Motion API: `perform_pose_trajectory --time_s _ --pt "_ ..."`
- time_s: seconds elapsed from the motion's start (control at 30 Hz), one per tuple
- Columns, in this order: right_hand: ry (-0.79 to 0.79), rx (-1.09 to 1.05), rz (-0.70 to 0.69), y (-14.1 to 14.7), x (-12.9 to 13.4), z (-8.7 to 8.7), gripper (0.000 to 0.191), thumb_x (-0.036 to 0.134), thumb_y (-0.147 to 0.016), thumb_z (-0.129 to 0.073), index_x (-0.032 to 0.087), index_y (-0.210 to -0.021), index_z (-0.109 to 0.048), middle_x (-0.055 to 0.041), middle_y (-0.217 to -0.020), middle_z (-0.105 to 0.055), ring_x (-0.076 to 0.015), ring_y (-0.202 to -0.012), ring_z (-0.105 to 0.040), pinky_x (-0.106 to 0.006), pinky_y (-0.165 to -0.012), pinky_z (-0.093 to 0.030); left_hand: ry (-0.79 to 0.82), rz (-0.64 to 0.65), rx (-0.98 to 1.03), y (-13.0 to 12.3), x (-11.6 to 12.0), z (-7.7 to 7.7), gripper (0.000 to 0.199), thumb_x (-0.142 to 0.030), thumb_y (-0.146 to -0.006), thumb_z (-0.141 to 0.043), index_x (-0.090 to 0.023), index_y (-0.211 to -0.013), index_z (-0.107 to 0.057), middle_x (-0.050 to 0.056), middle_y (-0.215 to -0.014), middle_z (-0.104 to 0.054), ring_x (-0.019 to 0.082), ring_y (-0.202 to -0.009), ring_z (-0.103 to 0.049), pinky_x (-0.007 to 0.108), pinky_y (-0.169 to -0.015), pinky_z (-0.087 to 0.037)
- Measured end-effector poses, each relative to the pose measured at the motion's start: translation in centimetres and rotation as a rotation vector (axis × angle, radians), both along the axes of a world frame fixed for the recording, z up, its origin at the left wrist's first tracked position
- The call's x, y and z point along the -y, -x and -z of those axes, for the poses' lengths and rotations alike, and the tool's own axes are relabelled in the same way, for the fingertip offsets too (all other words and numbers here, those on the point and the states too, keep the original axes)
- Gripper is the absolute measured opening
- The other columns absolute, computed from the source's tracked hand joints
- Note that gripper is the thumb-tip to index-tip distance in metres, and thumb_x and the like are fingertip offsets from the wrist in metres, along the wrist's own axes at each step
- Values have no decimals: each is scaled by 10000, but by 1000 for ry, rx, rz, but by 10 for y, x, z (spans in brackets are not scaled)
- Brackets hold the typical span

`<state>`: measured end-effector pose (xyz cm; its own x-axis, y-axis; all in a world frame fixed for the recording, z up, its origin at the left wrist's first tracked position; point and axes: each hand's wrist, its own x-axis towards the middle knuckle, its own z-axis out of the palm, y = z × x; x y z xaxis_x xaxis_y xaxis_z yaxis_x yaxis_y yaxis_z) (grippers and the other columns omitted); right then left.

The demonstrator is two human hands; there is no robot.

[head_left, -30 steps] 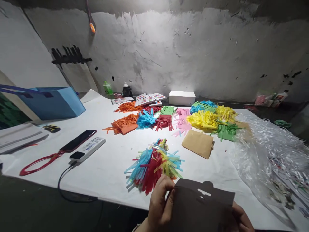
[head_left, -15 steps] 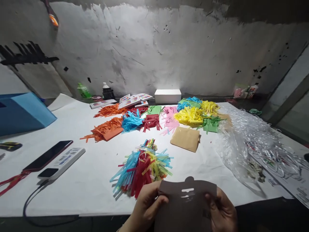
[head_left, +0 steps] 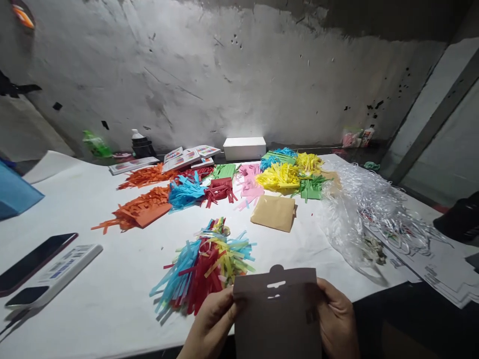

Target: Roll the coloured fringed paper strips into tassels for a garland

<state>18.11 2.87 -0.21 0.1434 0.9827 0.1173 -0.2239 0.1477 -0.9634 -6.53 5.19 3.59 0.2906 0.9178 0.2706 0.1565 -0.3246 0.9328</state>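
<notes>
Left fingers (head_left: 223, 299), right fingers (head_left: 334, 295), pinching dark card (head_left: 277, 321), opposite edges

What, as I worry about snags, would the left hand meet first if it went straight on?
Beyond the dark card it holds, the left hand would probably meet the multicolored paper strips, though its height is unclear.

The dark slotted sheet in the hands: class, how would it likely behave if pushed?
The dark slotted sheet is probably fairly stiff, as it looks mostly flat between the left hand and right hand. It is likely light, being gripped at its sides. It might bend or tear most easily around its cut-outs.
</notes>
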Motion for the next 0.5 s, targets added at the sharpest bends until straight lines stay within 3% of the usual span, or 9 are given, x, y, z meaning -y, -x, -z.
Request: perform_pose_trajectory --time_s 0.13,0.2,0.3,0.37,0.43,0.5 --pt "-23 72 -309 -2 -2 -7 361 504 -896 -656 226 -1099 -765 -70 -876 -748 -212 -745 -670 -298 -708 -550 -138 -218 10 2 -4 9 285 -351 -949 -593 -205 -1097 -789 75 -916 -804 222 -763 -734 232 -703 -580" --pt "-12 131 -254 -2 -3 -8 327 486 -911 -642 223 -1046 -783 -54 -806 -733 -202 -725 -651 -274 -682 -532 -118 -237 21 0 -5 9 305 -384 -939 -604 -190 -1083 -790 85 -927 -799 232 -780 -731 247 -717 -583" --pt "17 74 -96 1 -2 -4 313 469 -929 -621 215 -983 -796 -27 -694 -687 -170 -614 -601 -238 -566 -490 30 -159 46 -4 -4 7 394 -473 -936 -584 -160 -1067 -786 102 -925 -789 243 -773 -714 273 -695 -586" --pt "-5 48 -117 3 -2 -3 316 466 -927 -623 209 -994 -794 -32 -701 -687 -171 -606 -600 -253 -580 -507 86 -195 77 -6 -1 7 411 -502 -927 -591 -157 -1024 -791 87 -874 -782 223 -724 -692 252 -645 -567" --pt "-48 92 -174 4 -2 -4 320 466 -927 -618 211 -1013 -792 -43 -734 -699 -189 -654 -622 -284 -648 -537 55 -300 101 -7 2 7 376 -498 -909 -628 -168 -964 -800 63 -827 -776 196 -681 -671 222 -615 -540" --pt "-74 152 -158 4 -1 -5 308 459 -925 -618 218 -994 -797 -40 -731 -697 -198 -674 -628 -295 -685 -548 -5 -319 95 -6 2 7 339 -470 -913 -636 -177 -954 -801 56 -816 -777 186 -665 -671 215 -625 -539"
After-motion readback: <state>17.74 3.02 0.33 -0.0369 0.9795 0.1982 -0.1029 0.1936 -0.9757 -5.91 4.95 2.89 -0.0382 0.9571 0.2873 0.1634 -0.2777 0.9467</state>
